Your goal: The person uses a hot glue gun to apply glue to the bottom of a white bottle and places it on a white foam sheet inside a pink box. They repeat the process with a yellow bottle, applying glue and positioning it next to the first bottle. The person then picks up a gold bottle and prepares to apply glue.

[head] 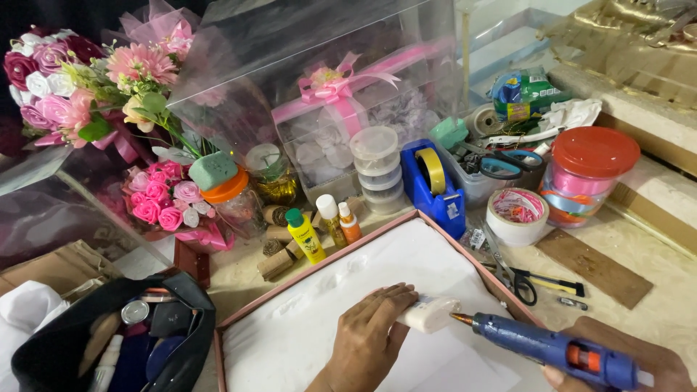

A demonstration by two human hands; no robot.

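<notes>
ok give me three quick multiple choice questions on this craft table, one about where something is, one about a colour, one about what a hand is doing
1. Where does the blue tape dispenser stand?
A. inside the black bag
B. just beyond the far edge of the pink-rimmed tray
C. on top of the clear gift box

2. What colour is the lid of the round tub of ribbons?
A. red
B. green
C. white

3. What is the right hand doing?
A. lying flat on the white sheet
B. holding scissors
C. holding a blue glue gun whose tip points at the small white block

Answers:
1 B, the dispenser sits on the table right behind the tray's far rim.
2 A, the tub's flat lid is red.
3 C, the right hand grips the gun, while the left hand steadies the block.
</notes>
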